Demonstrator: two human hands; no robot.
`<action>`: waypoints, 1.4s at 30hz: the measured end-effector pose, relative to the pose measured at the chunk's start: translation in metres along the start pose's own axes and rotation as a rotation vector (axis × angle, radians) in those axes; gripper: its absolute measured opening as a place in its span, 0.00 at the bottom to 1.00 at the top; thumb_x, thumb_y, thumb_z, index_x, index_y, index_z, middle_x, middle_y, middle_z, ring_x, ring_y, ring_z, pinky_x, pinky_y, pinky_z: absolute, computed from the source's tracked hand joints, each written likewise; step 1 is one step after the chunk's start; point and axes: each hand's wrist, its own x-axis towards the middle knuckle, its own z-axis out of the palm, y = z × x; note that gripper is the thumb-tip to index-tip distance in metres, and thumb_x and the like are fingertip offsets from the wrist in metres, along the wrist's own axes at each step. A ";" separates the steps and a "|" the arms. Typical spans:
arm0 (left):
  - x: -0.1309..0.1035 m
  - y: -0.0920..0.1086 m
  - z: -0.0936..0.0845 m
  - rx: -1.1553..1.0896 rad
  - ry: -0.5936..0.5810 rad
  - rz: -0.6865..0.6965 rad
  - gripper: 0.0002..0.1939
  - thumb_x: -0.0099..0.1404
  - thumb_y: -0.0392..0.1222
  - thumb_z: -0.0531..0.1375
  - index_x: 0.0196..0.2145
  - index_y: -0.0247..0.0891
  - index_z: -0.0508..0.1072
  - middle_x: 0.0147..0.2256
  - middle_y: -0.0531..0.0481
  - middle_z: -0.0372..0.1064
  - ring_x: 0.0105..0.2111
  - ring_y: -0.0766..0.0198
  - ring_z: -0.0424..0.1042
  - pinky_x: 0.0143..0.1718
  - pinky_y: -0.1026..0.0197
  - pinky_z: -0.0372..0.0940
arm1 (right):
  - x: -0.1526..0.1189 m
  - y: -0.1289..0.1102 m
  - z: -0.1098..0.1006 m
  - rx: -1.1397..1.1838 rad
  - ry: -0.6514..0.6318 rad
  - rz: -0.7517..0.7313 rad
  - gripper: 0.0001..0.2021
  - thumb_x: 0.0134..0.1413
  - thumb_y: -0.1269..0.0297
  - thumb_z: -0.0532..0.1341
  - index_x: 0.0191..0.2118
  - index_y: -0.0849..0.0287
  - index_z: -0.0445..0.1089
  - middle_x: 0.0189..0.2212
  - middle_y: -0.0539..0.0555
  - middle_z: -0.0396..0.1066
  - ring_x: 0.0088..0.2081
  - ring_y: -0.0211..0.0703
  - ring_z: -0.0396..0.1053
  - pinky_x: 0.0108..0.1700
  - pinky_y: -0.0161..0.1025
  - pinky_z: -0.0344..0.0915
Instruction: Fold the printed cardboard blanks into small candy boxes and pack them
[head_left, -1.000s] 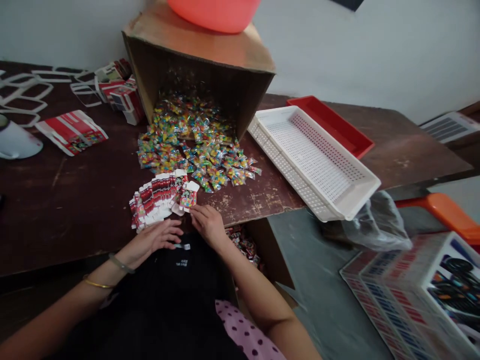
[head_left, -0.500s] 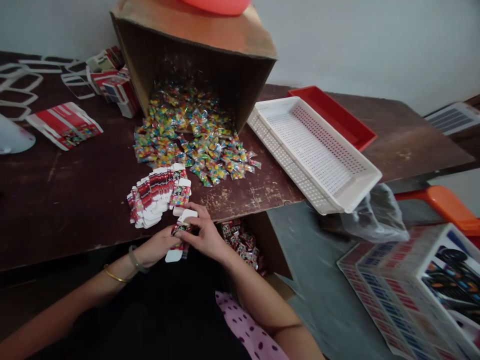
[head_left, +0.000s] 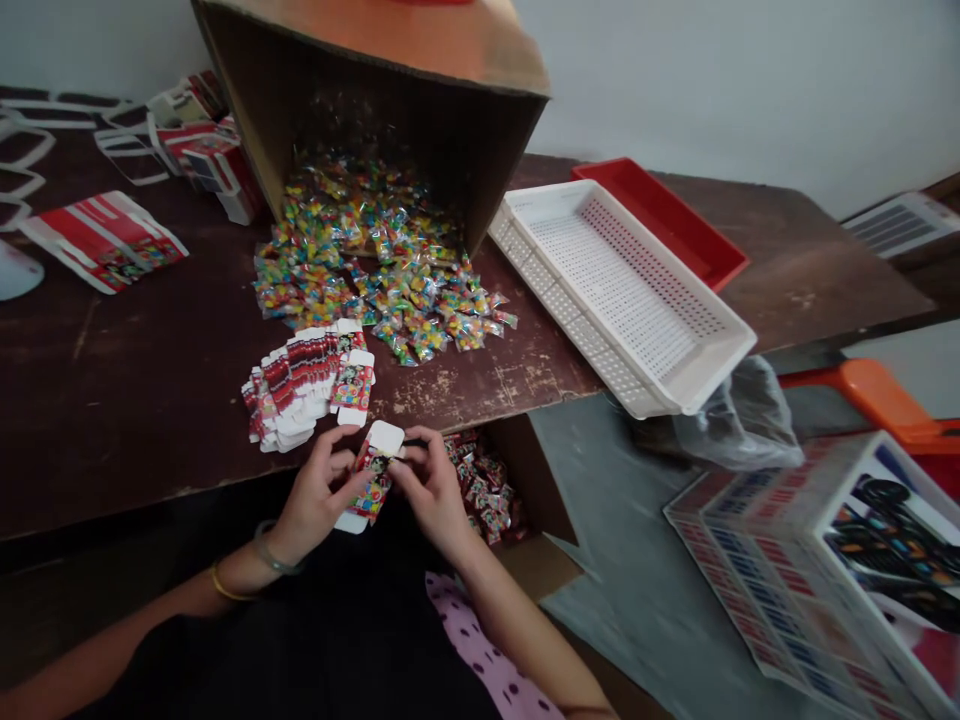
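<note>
We hold the small printed carton (head_left: 370, 478) over our lap, just off the table's (head_left: 142, 400) near edge, its white flaps sticking out at both ends. Our left hand (head_left: 315, 492) and right hand (head_left: 433, 487) each pinch one side, fingers curled nearly closed. Just beyond lies the fanned row of flat cartons (head_left: 289, 390) (red and white), then the wrapped candies (head_left: 382, 260), spilling from the tipped cardboard box (head_left: 390, 45).

Small packing workshop, perhaps — candy packets (head_left: 420, 285), worn worktable (head_left: 172, 340)
</note>
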 end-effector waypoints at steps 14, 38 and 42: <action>-0.038 0.001 -0.005 -0.065 -0.200 -0.317 0.08 0.57 0.43 0.64 0.36 0.41 0.74 0.30 0.52 0.75 0.33 0.56 0.74 0.37 0.59 0.65 | -0.028 0.025 0.000 0.113 -0.309 0.293 0.10 0.46 0.62 0.68 0.35 0.60 0.76 0.30 0.49 0.71 0.29 0.35 0.67 0.34 0.34 0.68; -0.048 -0.012 -0.024 -0.505 -0.316 -0.705 0.22 0.56 0.38 0.65 0.50 0.43 0.75 0.44 0.48 0.77 0.42 0.54 0.76 0.46 0.54 0.66 | -0.018 0.024 0.017 -0.050 -0.287 0.113 0.12 0.53 0.56 0.66 0.40 0.55 0.80 0.37 0.53 0.76 0.34 0.38 0.72 0.38 0.36 0.69; -0.048 -0.018 -0.027 -0.471 -0.306 -0.685 0.25 0.56 0.38 0.67 0.52 0.48 0.73 0.46 0.52 0.77 0.45 0.56 0.75 0.52 0.53 0.63 | -0.024 0.026 0.019 -0.166 -0.220 -0.031 0.08 0.57 0.61 0.64 0.40 0.55 0.79 0.36 0.53 0.76 0.38 0.40 0.72 0.43 0.37 0.67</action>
